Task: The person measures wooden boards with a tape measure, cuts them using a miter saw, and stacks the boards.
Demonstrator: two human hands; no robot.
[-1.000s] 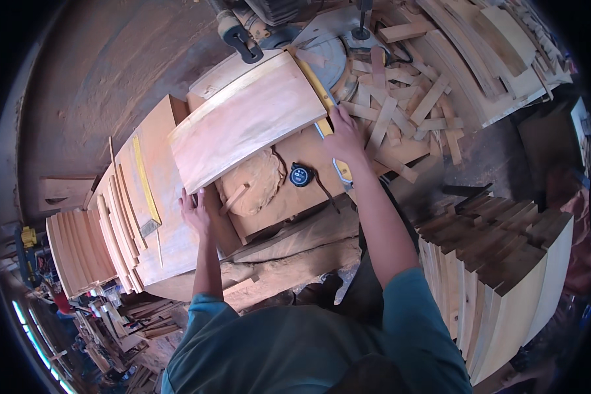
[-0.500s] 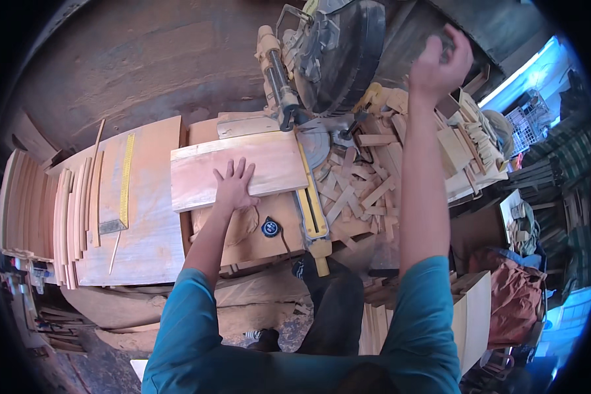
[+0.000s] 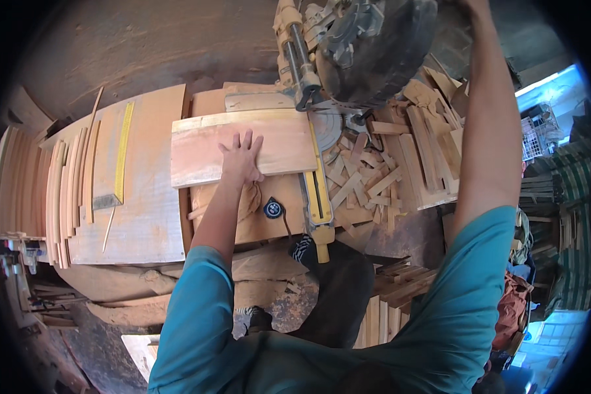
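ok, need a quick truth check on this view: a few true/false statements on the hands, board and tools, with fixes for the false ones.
1. The left hand lies on the pinkish wooden board with fingers spread. True.
2. The right hand presses on that board too. False: the right arm reaches up to the picture's top edge, beside the miter saw.
3. The round tape measure lies nearer the person than the board. True.
4. The yellow-bladed square is on top of that board. False: it lies on the wide panel to the left.
5. Loose wood offcuts lie right of the yellow slotted bar. True.
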